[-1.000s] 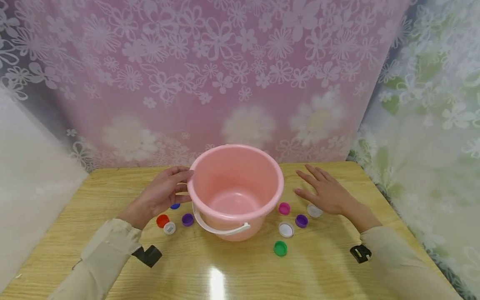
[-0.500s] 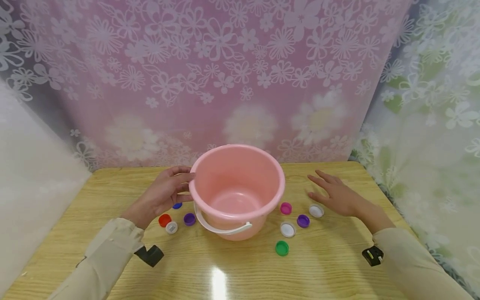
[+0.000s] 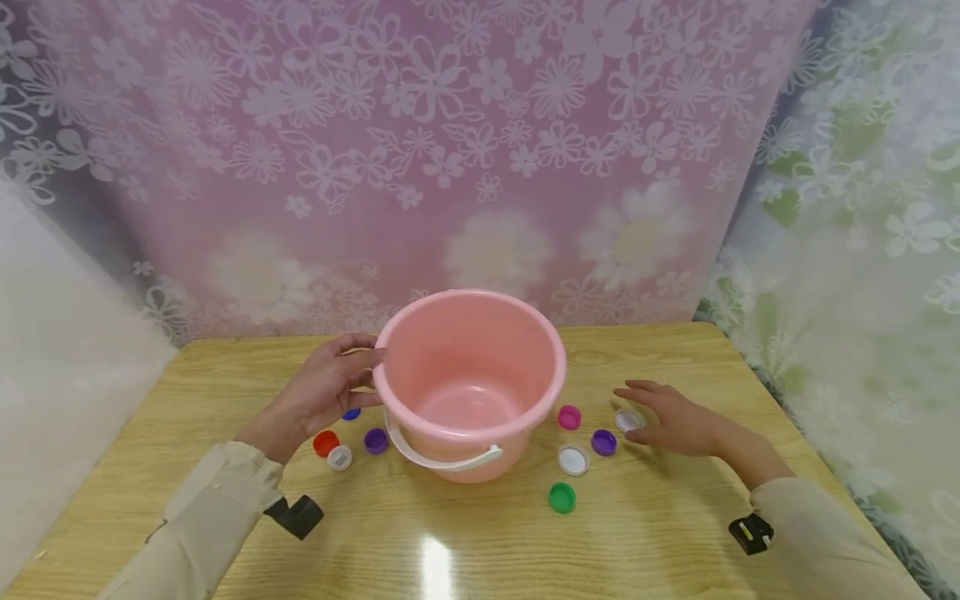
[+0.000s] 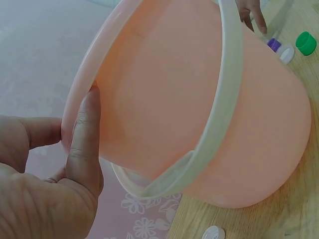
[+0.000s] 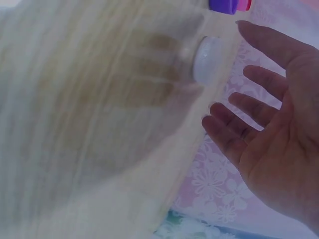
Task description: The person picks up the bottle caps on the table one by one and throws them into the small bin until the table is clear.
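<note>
Fingers of the left hand, left of centre in the head view, are clamped on the rim of a pink bucket; the left wrist view shows one digit against the outer wall under the rim and another meeting the rim from the opposite side. Those of the right hand, at middle right, are spread apart, with a frosted white cap showing between thumb and index finger. In the right wrist view that cap sits on the table just beside the fingertips, with a gap between.

Pink floral curtain fills the upper part of the head view, and the wooden table spreads across the lower half. On it, at centre, stands the bucket, mouth up, its white handle hanging across the near side.

Smallest are the other caps. Right of the bucket lie a pink cap, a purple cap, a larger white cap and, lowest, a green cap. To its left are a blue cap partly hidden under the hand, a red cap, a small white cap and a second purple cap.
</note>
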A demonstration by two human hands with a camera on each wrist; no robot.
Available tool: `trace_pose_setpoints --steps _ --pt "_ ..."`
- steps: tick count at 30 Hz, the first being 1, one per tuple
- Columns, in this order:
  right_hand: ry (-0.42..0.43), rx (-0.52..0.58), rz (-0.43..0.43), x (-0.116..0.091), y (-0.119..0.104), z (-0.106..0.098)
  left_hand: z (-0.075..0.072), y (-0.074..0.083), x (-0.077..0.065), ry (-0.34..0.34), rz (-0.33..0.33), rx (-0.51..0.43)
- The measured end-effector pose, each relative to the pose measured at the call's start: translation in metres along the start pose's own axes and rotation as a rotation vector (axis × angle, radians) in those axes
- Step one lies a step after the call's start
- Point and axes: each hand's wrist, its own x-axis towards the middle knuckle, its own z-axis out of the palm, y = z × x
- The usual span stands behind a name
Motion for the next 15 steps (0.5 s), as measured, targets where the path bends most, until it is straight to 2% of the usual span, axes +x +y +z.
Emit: trace_pose_setpoints --steps 8,15 --pt "0.024 -0.038 -0.031 -0.003 0.007 0.012 0.002 0.004 0.001 -0.008 0.000 0.068" --pt "0.061 -0.083 -0.036 -0.001 0.010 0.019 0.007 0.008 0.001 0.032 0.004 0.206"
